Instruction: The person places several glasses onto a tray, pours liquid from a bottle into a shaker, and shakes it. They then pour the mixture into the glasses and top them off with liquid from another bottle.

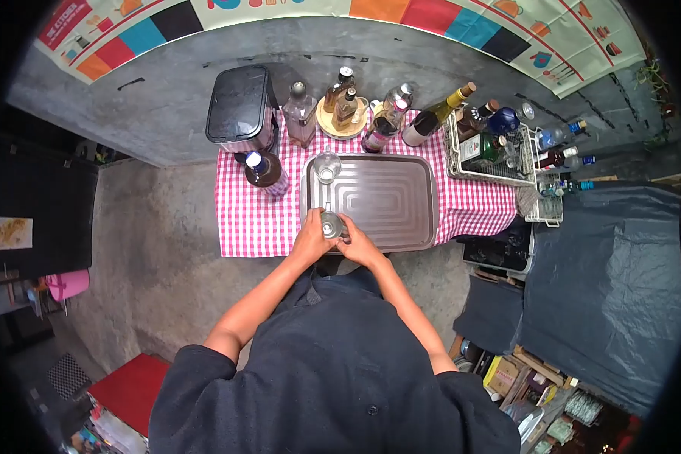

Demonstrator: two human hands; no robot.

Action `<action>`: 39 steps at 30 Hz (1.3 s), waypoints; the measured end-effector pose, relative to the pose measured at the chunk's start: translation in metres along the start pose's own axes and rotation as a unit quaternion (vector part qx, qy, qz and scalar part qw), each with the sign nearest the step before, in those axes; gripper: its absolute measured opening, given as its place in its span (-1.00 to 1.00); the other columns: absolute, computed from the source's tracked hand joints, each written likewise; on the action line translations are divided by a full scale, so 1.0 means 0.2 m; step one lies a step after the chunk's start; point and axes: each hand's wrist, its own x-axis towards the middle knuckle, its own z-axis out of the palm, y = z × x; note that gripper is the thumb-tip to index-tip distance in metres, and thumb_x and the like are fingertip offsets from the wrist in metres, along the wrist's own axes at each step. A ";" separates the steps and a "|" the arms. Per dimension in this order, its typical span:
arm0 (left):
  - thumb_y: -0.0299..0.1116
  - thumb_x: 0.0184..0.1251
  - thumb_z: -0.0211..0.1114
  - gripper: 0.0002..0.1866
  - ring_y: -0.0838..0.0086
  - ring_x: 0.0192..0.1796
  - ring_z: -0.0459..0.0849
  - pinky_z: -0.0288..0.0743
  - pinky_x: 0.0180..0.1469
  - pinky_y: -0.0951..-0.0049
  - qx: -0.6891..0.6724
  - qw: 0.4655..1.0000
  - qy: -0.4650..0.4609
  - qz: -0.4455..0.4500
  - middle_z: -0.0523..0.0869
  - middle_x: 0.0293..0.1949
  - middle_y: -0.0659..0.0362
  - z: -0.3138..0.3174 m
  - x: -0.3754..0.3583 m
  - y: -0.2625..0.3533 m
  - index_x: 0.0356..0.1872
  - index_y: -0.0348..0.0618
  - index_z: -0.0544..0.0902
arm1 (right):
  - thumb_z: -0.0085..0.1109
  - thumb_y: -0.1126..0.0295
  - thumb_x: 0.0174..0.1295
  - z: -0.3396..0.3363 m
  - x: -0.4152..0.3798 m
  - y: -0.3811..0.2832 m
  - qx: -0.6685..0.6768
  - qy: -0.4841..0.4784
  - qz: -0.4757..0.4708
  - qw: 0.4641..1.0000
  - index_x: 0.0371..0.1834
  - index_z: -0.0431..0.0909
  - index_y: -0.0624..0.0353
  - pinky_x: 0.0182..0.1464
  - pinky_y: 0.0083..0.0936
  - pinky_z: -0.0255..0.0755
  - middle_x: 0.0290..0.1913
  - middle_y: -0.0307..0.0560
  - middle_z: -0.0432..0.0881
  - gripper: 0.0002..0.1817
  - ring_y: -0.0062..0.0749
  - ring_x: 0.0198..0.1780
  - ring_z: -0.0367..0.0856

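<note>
Between my two hands is a clear drinking glass (331, 225), seen from above over the near left part of the brown tray (424, 204). My left hand (311, 239) is closed around its left side. From the right, the fingers of my right hand (358, 244) wrap the other side of it. A second clear glass (327, 168) stands on the tray's far left corner. To the left of the tray, a dark bottle with a white and blue cap (263, 174) stands on the pink checked cloth (238, 219).
Along the back stand a black-lidded bin (238, 106), a clear bottle (300, 117), a round wooden stand (328, 127) with small bottles, and a wine bottle (431, 122). On the right, wire baskets (495, 175) hold several bottles. A grey wall (166, 106) rises behind.
</note>
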 end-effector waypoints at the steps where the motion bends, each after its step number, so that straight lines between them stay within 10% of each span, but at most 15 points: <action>1: -0.34 -0.14 0.58 -0.15 -0.12 0.15 0.50 0.47 0.15 0.10 0.000 1.000 -0.006 0.002 0.46 0.07 -0.21 0.00 0.00 0.00 0.19 -0.41 0.30 | 0.16 0.53 0.20 0.01 0.01 0.02 -0.008 0.014 -0.016 1.000 0.51 0.05 0.09 0.20 -0.32 0.48 0.34 0.19 0.40 -0.22 -0.07 0.28 0.52; 30: -0.14 -0.19 0.65 -0.03 -0.08 0.23 0.44 0.40 0.21 0.07 0.046 0.998 -0.033 -0.008 0.43 0.12 -0.16 -0.10 -0.02 0.01 0.22 -0.37 0.30 | 0.30 0.27 0.20 -0.12 -0.08 0.04 -0.057 -0.006 0.004 0.998 0.44 0.18 0.17 0.15 -0.30 0.49 0.26 0.19 0.46 -0.25 -0.13 0.20 0.55; 39: -0.35 0.16 0.37 -0.61 0.02 -0.05 0.52 0.41 0.07 0.16 -0.006 0.987 0.051 -0.155 0.51 -0.16 -0.12 -0.11 -0.21 -0.23 -0.10 -0.39 0.46 | 0.20 0.22 0.22 -0.44 -0.33 0.45 -0.148 0.045 0.043 0.987 0.23 0.42 0.28 0.16 -0.23 0.43 0.03 0.22 0.62 -0.46 0.03 0.11 0.58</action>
